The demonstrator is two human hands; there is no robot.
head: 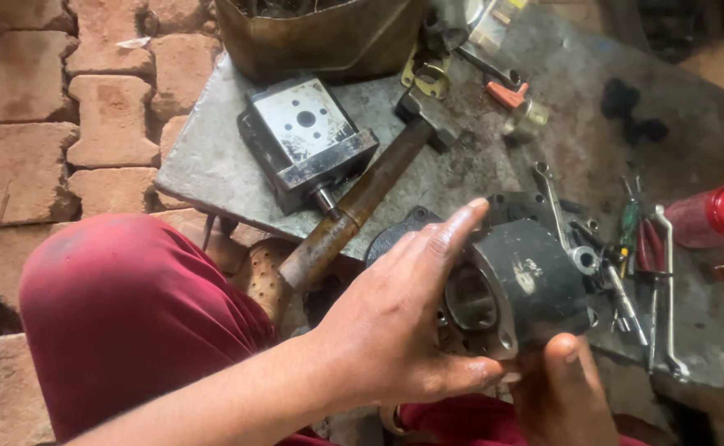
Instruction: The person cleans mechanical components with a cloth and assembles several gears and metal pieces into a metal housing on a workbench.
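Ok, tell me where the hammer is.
The hammer lies on the grey slab, centre of the head view, right of the square metal block, above the left hand.
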